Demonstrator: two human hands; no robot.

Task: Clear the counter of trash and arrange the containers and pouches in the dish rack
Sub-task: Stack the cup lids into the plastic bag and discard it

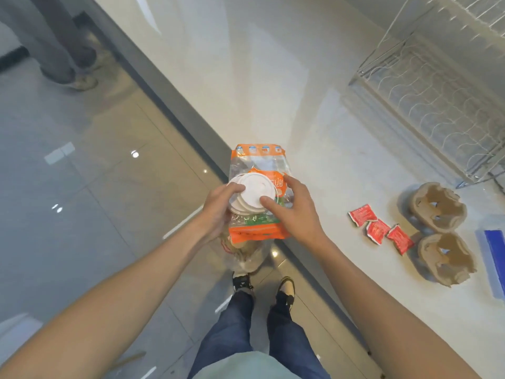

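Note:
A clear plastic pouch with orange ends (259,162) lies at the counter's near edge, partly overhanging it. A stack of white round lids (252,194) rests on top of the pouch. My left hand (218,209) grips the stack's left rim. My right hand (292,206) presses on the lids with the thumb and holds the pouch's right side. Three red sauce packets (379,228) lie on the counter to the right. Two brown pulp cup carriers (437,206) (445,259) sit beside them. The wire dish rack (426,86) stands at the far right.
A blue-edged flat item (494,255) lies at the right border. Below the counter edge a clear bag (243,255) with something inside hangs under the pouch. Another person's legs (62,42) stand on the tiled floor at upper left.

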